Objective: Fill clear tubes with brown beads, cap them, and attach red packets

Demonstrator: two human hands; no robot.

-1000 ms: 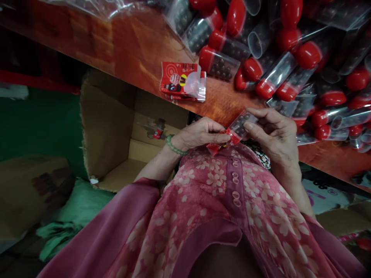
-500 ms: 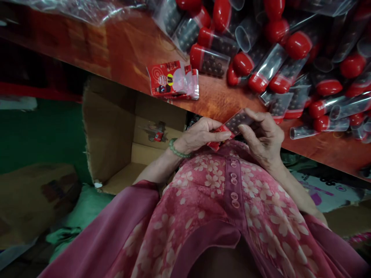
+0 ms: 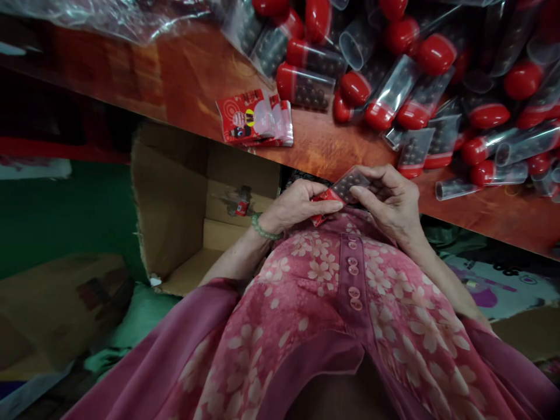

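Observation:
Just in front of my chest, at the table's near edge, both hands meet over a small bundle. My left hand (image 3: 297, 207) pinches a red printed packet (image 3: 328, 199) between thumb and fingers. My right hand (image 3: 389, 201) grips the upper end of a clear container of dark beads (image 3: 350, 185). The container's lower end meets the packet; whether it sits inside or against it I cannot tell. Left of my hands, a few similar red packets (image 3: 245, 119) lie overlapped on the table.
A large pile of clear tubes with red rounded caps (image 3: 380, 111), holding dark beads, covers the right of the wooden table (image 3: 166, 87). Clear plastic wrap (image 3: 144, 17) lies at the far left. Below the edge stands an open cardboard box (image 3: 168, 204).
The view has shifted a little, so the table things appear slightly further left. My hands keep their holds, with the right one a touch closer to the left.

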